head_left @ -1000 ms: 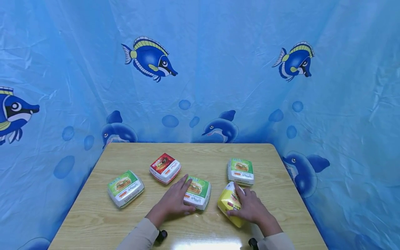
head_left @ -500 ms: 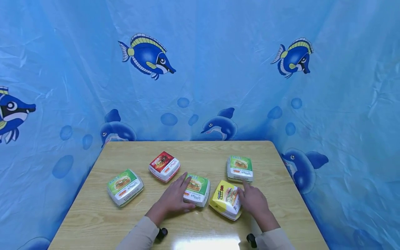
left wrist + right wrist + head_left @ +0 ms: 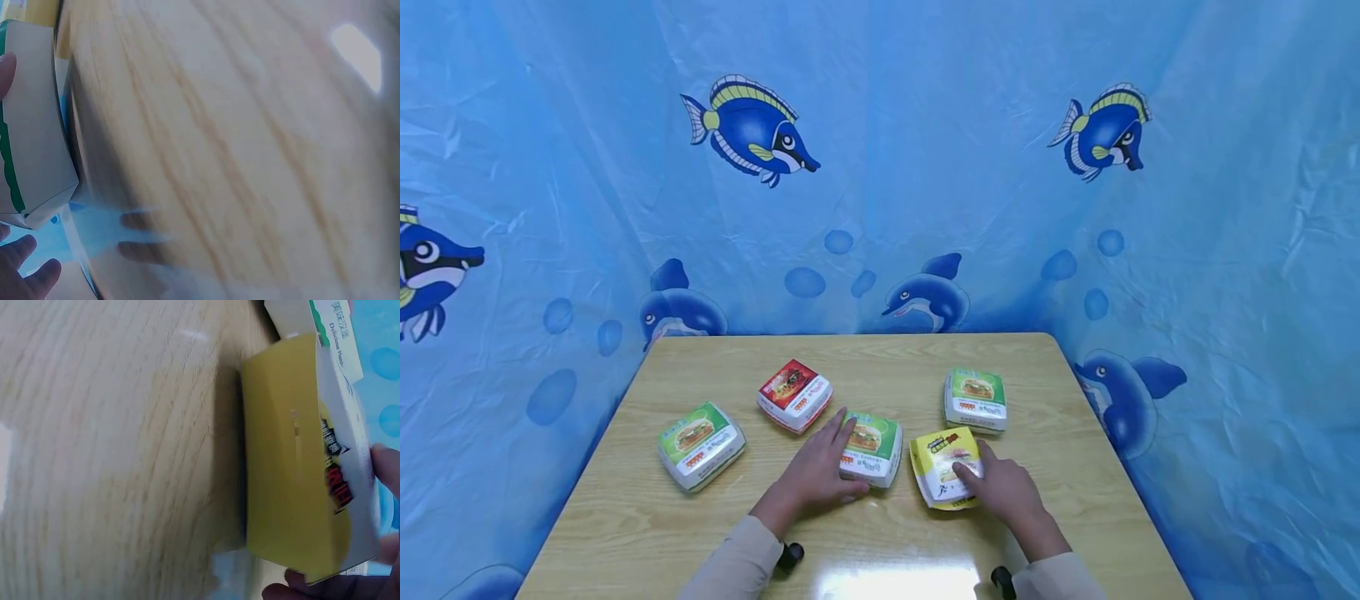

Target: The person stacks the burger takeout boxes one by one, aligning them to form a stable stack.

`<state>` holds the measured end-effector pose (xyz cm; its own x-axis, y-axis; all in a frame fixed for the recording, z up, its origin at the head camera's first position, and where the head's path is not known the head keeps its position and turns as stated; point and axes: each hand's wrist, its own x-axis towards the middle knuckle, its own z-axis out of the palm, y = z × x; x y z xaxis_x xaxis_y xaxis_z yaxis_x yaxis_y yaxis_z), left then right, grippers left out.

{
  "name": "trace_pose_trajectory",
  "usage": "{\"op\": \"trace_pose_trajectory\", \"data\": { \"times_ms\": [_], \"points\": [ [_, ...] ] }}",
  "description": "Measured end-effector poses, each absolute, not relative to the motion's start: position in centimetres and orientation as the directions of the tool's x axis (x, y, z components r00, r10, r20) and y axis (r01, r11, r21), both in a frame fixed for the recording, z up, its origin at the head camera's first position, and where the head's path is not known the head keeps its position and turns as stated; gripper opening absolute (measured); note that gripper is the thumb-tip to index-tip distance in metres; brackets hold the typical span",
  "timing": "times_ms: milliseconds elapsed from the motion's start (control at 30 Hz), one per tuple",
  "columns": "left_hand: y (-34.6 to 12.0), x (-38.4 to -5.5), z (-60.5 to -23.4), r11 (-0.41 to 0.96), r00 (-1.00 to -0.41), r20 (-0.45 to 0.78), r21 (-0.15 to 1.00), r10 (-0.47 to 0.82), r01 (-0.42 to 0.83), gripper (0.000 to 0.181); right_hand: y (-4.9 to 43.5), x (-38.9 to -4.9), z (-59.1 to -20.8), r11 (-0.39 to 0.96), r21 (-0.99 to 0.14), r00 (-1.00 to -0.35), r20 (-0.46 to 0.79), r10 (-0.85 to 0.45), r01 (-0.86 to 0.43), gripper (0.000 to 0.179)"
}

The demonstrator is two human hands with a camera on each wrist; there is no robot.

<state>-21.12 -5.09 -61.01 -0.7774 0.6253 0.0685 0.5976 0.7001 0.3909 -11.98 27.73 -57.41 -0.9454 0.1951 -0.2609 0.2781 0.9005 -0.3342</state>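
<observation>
1. Now the right hand (image 3: 1006,492) is gripping the yellow-and-white box (image 3: 934,462), right of centre, thumb lying across the printed top, fingers curling round its right side; how firmly they're squeezing, I can't tell.
2. Meanwhile the left hand (image 3: 820,471) is spreading wide round the left end of the middle green box (image 3: 874,450), thumb touching its near side, forefinger reaching its far left corner, seemingly steadying it.
3. By my reading, the step in hand is adjusting how the yellow-and-white box is sitting; the next move would be calling for levelling it while the left hand is bracing its neighbour.
4. Tight quarters: a narrow gap is separating those two boxes, and the far-right green box (image 3: 976,400) is crowding the far side, possibly touching.
5. Leftward, the red box (image 3: 794,396) and the left green box (image 3: 702,446) are sitting apart.
6. Room is opening on the table (image 3: 880,525) along the near side and rightward; its far edge is running well behind everything.
</observation>
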Motion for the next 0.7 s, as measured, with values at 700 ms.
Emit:
{"op": "trace_pose_trajectory", "data": {
  "times_ms": [700],
  "points": [
    [-5.0,-21.3,-61.1,0.711,-0.792,0.039,0.413,0.609,0.568,0.115,28.8,-11.4,-58.2,0.952,-0.301,-0.997,-0.039,-0.069,-0.054,0.124]
  ]
}}
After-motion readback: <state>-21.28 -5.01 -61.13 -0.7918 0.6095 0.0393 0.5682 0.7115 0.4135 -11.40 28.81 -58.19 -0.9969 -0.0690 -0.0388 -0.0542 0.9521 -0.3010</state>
